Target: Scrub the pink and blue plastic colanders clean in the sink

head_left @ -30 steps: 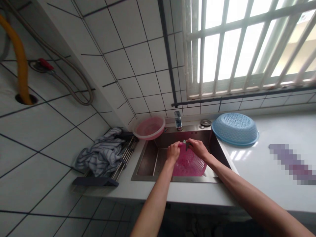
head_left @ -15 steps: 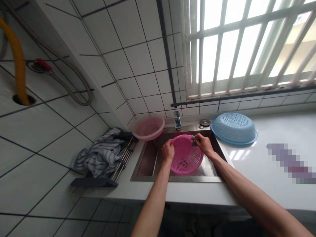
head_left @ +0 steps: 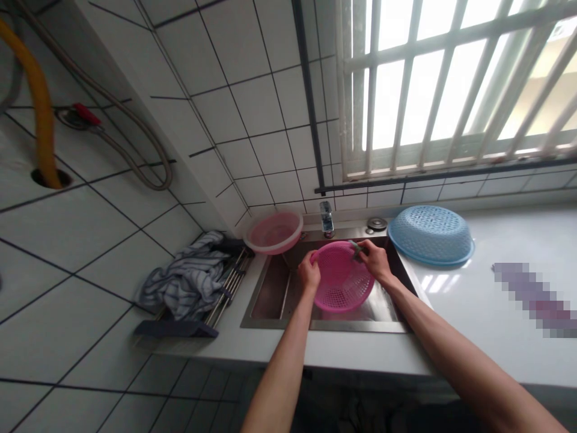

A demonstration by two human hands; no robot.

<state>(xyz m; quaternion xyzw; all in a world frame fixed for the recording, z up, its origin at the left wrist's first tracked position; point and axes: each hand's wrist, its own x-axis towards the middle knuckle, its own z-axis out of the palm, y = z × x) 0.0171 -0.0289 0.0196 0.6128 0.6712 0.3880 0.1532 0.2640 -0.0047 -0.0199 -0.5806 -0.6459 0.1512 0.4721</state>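
A pink colander (head_left: 343,288) is held tilted over the steel sink (head_left: 360,326), its hollow side facing me. My left hand (head_left: 309,272) is closed on its left rim. At the upper right rim, my right hand (head_left: 375,260) pinches a small green scouring pad (head_left: 356,249) against the plastic. The fingertips of both hands are partly hidden by the rim and the pad. Behind the colander stands a chrome faucet (head_left: 326,218).
Left of the faucet, a pink basin (head_left: 276,233) rests at the sink's corner. A blue basket (head_left: 430,234) lies upside down on the right counter. A striped cloth (head_left: 184,279) sits on a metal rack (head_left: 225,288) at left. A round drain plug (head_left: 377,224) lies behind the sink.
The pad has shifted slightly along the colander's upper right rim with my right hand. My left hand keeps its hold. The whole view has moved a little.
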